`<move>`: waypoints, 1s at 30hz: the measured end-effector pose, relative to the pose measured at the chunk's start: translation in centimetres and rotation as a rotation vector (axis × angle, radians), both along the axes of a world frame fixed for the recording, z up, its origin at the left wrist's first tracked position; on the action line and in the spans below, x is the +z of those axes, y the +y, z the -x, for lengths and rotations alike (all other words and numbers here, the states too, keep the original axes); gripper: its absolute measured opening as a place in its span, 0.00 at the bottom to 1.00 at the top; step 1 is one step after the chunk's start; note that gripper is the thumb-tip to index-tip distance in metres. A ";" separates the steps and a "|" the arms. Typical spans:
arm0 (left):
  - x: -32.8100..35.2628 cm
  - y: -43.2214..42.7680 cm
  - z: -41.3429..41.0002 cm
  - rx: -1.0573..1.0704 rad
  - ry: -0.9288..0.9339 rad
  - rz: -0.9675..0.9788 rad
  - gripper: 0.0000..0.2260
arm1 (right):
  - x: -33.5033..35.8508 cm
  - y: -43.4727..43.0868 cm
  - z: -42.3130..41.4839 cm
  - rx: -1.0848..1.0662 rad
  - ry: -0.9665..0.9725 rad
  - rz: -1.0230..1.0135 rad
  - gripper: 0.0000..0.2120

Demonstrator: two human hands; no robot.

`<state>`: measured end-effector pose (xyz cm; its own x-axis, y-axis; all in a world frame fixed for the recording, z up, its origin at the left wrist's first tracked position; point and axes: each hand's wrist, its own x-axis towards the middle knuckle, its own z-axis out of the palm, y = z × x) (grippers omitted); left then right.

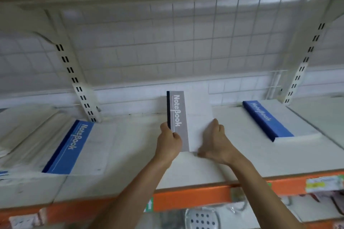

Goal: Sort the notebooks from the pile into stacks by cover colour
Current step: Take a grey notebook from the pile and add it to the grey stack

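Observation:
A notebook with a grey cover band (183, 117) and a white face is held over the middle of the white shelf (242, 154). My left hand (168, 145) grips its lower left edge by the dark spine. My right hand (214, 141) holds its lower right corner, fingers curled around the edge. A blue-banded notebook (74, 147) lies flat on the shelf at the left. A thicker stack of blue-banded notebooks (268, 120) sits at the right rear of the shelf.
A wire grid back panel (167, 46) and slotted uprights (83, 96) close the shelf behind. Its front edge is an orange rail (195, 197) with price labels. More goods sit on the level below.

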<state>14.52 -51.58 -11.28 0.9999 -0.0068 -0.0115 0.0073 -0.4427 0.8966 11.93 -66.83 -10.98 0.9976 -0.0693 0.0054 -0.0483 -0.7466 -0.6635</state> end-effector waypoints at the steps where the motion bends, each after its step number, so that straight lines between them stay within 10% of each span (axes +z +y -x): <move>1: -0.1 -1.0 -0.2 0.006 0.015 -0.002 0.13 | -0.1 -1.0 -0.3 -0.011 0.029 0.026 0.37; 10: -1.2 -5.2 -1.8 -0.391 0.193 -0.153 0.31 | -0.5 -8.8 -0.8 0.014 0.231 -0.021 0.44; 17: -0.4 -5.7 -2.9 -0.373 0.194 -0.492 0.40 | 0.1 -10.1 -1.8 0.049 0.259 0.023 0.42; 25: -0.7 -6.2 -3.5 -0.320 0.126 -0.490 0.29 | 0.6 -10.6 -2.7 0.046 0.267 0.096 0.43; 30: -0.8 -6.3 -3.7 -0.303 0.173 -0.527 0.41 | 0.7 -10.6 -2.8 0.069 0.282 0.160 0.41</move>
<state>18.20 -57.85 -12.07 0.9377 -0.2393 -0.2517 -0.0628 -0.8295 0.5550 14.74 -77.40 -10.32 0.9636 -0.0223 -0.2664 -0.1594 -0.8479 -0.5056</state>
